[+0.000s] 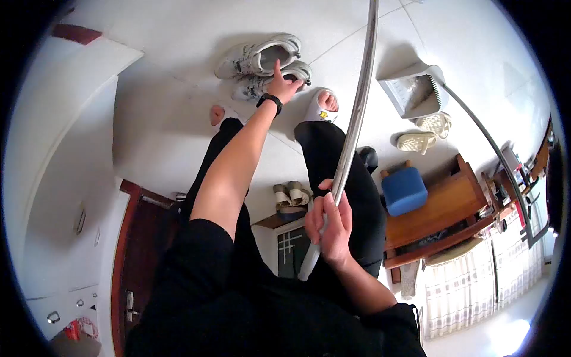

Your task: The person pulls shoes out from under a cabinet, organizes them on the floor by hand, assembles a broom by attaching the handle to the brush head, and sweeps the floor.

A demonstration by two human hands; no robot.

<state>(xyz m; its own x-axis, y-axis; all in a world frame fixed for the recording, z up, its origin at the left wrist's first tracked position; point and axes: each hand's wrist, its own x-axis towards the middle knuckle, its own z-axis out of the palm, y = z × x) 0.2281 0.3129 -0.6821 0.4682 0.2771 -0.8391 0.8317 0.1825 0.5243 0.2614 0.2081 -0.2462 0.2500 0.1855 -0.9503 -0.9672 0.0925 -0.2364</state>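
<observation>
My left hand [284,87], with a dark watch [272,103] on its wrist, reaches down over a pair of grey-white sneakers [250,62] on the floor. One finger is stretched out between the shoes, and the others are spread at the heel opening of the nearer sneaker. Whether they touch its inside is hidden. A long silvery metal pole [357,113] is wrapped in my right hand [333,229]. Its light-coloured end [309,262] lies near my lap, while its far end runs out of view at the top.
A long-handled grey dustpan [410,92] holding some debris stands at right, near cream slippers [419,141]. Behind them are a blue stool [404,190] and wooden furniture [437,208]. A white cabinet [65,220] is at left, and more shoes [291,193] sit on a low shelf.
</observation>
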